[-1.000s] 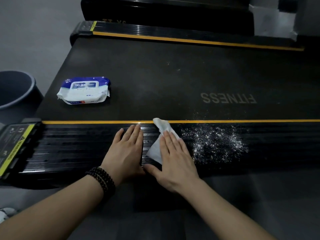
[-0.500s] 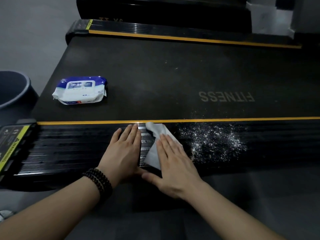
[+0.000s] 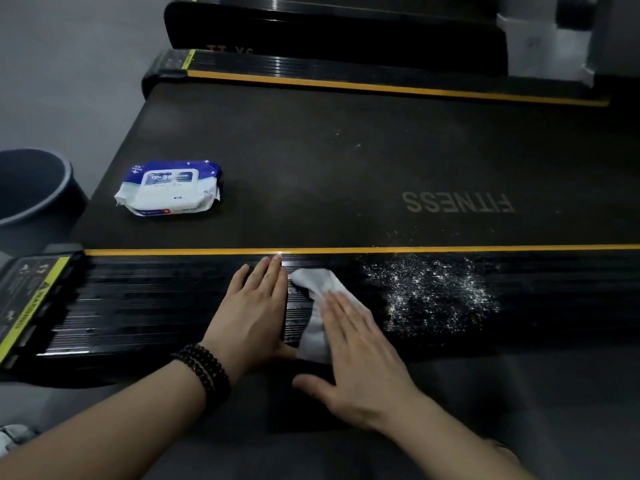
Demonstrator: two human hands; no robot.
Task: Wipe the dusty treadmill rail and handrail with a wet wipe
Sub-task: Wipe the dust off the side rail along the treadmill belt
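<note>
The right hand (image 3: 360, 355), its grip flat and open, presses the wet wipe (image 3: 317, 306) onto the ribbed treadmill rail (image 3: 156, 306), whose dust patch (image 3: 436, 296) lies along the rail to its right, while the left hand (image 3: 252, 313) rests flat beside it.

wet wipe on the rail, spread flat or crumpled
Crumpled. The white wet wipe lies bunched in uneven folds on the black ribbed treadmill rail, with the right hand pressing flat on it.

Dim room, grey floor (image 3: 69, 81). Round dark bucket (image 3: 31, 188) at left on floor. Second black machine (image 3: 329, 32) beyond, pale block (image 3: 540, 46) far right.
</note>
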